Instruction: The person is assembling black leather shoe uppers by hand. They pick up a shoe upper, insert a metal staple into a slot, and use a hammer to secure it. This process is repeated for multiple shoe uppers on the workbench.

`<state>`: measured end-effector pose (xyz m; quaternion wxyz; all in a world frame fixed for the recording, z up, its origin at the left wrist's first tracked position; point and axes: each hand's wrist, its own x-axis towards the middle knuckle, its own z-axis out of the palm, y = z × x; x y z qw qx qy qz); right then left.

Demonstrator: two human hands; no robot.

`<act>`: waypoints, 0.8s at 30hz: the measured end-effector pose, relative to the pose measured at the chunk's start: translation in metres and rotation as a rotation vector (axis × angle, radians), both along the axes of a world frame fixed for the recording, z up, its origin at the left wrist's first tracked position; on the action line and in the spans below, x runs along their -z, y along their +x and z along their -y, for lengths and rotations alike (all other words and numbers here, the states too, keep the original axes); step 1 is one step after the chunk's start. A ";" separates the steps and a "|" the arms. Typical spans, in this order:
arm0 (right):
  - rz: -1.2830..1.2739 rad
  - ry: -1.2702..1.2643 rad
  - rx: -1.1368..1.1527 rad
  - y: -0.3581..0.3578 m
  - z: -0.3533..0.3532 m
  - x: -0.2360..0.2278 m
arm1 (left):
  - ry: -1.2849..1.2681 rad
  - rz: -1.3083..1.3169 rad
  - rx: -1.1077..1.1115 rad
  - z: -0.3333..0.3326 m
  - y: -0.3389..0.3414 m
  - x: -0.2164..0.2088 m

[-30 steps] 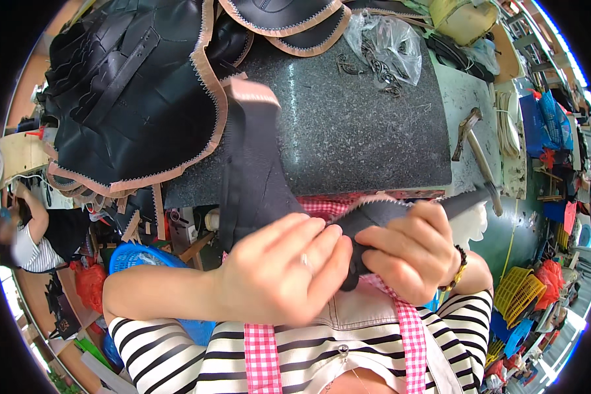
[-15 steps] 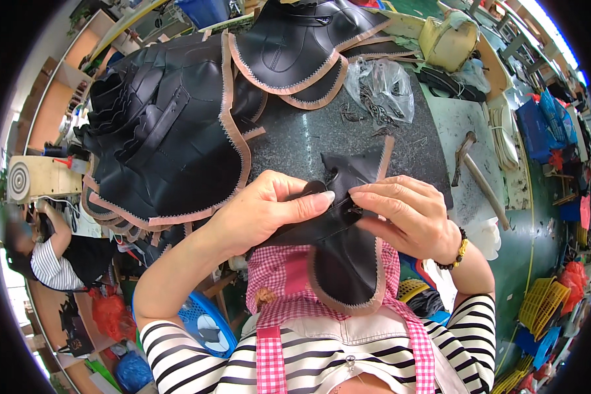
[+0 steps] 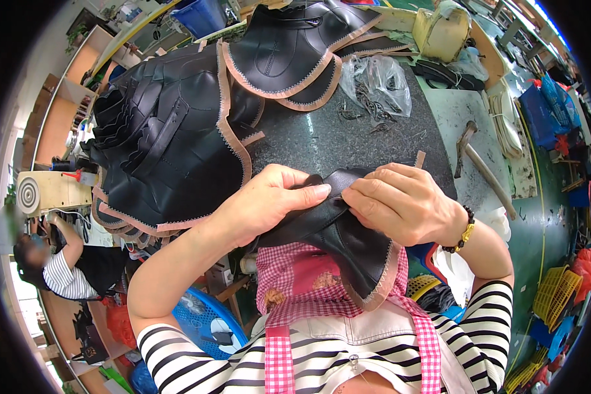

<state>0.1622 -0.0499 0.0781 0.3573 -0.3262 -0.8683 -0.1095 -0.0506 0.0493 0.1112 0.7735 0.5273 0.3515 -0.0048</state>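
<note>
Head view: from my station I log the piece (image 3: pixel 358 253) as black, smooth and softly glossy, folded and creased where it is handled. Tan edging (image 3: pixel 374 301) with pale zigzag stitching borders its lower flap, which tapers downward over the pink checked apron (image 3: pixel 289 266). Position: up in both hands, between the wearer's chest and the dark speckled worktop (image 3: pixel 295 141).

Left hand (image 3: pixel 269 203): forearm angled in from lower left, thumb extended along the top of the piece; grip narrow, pinching the leather. Right hand (image 3: pixel 404 203): forearm from lower right, fingers bent, tips close to the left thumb; grip narrow, also on the piece. A small shiny spot sits between the fingertips; I cannot tell what it is. A beaded bracelet (image 3: pixel 465 233) circles the right wrist.

Left of the hands: a pile (image 3: pixel 171 157) of black, tan-edged leather. Beyond: a clear bag (image 3: pixel 377 82) with metal bits. Right: a hammer (image 3: pixel 486 174). Any lettering on the leather is too small for me to read.
</note>
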 end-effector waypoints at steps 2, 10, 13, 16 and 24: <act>0.021 -0.022 -0.020 0.004 -0.001 -0.003 | 0.001 -0.028 0.038 -0.002 0.004 -0.005; -0.095 -0.195 -0.083 0.012 -0.015 -0.010 | 0.795 0.125 0.208 0.005 0.007 -0.012; -0.103 -0.195 -0.049 0.013 -0.013 -0.013 | 0.484 0.009 0.153 0.001 0.010 -0.018; -0.072 -0.148 -0.005 0.013 -0.011 -0.011 | 0.457 0.000 0.117 -0.001 0.010 -0.010; -0.032 -0.004 0.124 0.000 0.001 -0.003 | 0.193 -0.102 0.032 0.009 0.013 -0.013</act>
